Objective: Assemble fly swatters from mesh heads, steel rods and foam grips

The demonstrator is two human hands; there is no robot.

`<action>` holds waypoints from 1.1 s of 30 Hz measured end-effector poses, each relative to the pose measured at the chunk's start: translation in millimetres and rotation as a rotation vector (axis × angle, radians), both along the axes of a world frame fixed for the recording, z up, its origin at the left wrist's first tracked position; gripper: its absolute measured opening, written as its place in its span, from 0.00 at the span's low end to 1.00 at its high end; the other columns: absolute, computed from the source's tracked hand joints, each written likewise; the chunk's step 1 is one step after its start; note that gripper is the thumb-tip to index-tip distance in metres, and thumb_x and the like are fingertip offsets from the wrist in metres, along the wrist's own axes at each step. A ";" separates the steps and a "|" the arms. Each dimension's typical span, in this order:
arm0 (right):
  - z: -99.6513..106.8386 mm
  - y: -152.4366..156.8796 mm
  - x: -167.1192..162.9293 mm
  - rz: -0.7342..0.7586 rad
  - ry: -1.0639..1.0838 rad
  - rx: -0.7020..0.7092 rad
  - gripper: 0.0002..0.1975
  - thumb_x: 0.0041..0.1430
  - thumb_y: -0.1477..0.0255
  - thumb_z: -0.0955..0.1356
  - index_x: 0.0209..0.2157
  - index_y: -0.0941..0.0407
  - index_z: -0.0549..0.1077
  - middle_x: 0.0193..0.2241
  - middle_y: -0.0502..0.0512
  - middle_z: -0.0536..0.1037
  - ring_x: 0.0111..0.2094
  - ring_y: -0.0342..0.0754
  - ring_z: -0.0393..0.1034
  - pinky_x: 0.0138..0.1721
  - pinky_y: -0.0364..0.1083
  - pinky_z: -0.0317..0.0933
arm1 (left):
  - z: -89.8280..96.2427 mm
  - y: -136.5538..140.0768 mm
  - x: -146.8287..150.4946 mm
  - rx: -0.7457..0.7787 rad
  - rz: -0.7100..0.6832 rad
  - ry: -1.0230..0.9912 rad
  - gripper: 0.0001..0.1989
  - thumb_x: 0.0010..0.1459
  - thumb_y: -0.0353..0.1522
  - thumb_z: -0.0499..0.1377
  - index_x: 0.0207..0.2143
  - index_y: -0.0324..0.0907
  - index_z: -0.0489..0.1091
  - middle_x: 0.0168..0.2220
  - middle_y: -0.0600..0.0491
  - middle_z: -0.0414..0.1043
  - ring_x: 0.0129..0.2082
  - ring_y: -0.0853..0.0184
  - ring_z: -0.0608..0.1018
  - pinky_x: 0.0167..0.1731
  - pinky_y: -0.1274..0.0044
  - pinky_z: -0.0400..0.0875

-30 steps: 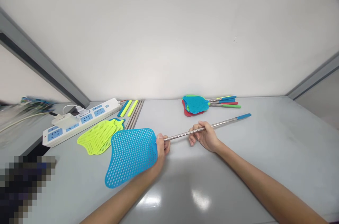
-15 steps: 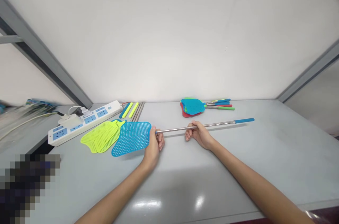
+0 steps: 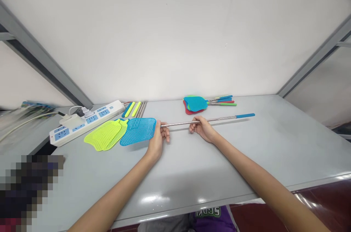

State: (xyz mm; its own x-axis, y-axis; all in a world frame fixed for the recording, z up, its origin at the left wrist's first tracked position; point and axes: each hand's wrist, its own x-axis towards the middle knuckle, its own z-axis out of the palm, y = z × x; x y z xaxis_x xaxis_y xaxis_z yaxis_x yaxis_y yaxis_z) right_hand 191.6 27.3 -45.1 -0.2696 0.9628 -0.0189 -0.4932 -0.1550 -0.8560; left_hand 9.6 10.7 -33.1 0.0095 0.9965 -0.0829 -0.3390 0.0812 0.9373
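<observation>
A blue fly swatter [image 3: 138, 131] with a long metal rod and a blue grip is held above the grey table, lying crosswise in front of me. My left hand [image 3: 158, 138] is closed on it where the mesh head joins the rod. Farther right, my right hand [image 3: 202, 128] pinches the middle of the rod between thumb and fingers. The blue grip points right, clear of both hands. Beside the blue head, at its left, lie yellow-green swatter heads [image 3: 102, 135], overlapping on the table.
A white power strip [image 3: 90, 122] with plugs and cables runs along the left. Yellow and blue grips [image 3: 131, 109] and metal rods [image 3: 141, 109] lie near the wall. Several stacked swatters [image 3: 196, 104] rest at the back. The table [image 3: 274, 144] ends at a front edge. A blurred-out shape fills the lower left.
The view has tilted and shifted, so the table's front edge and purple printed cloth below now show. The blue swatter head looks slightly flatter; both hands keep their hold on the swatter.
</observation>
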 end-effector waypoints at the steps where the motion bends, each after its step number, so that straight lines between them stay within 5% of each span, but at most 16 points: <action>1: -0.5 -0.2 0.4 -0.006 0.004 0.000 0.14 0.51 0.68 0.59 0.16 0.58 0.64 0.15 0.49 0.64 0.19 0.43 0.62 0.25 0.44 0.55 | 0.2 0.3 -0.5 -0.002 -0.012 -0.011 0.16 0.52 0.43 0.49 0.29 0.38 0.63 0.15 0.59 0.61 0.11 0.76 0.63 0.14 0.83 0.58; 15: -6.5 -1.2 2.0 -0.090 0.036 0.004 0.16 0.51 0.66 0.60 0.15 0.58 0.64 0.15 0.49 0.64 0.21 0.44 0.62 0.26 0.44 0.55 | -2.2 3.1 -2.7 0.025 0.028 -0.078 0.11 0.43 0.36 0.60 0.27 0.37 0.66 0.19 0.59 0.63 0.16 0.79 0.64 0.20 0.84 0.60; 33: 1.3 -8.8 1.8 -0.098 -0.049 -0.021 0.16 0.52 0.67 0.59 0.15 0.57 0.64 0.16 0.50 0.64 0.21 0.43 0.62 0.26 0.44 0.56 | -4.9 5.0 -4.1 -0.010 -0.012 -0.093 0.10 0.43 0.35 0.60 0.23 0.38 0.63 0.18 0.59 0.62 0.16 0.78 0.64 0.21 0.82 0.60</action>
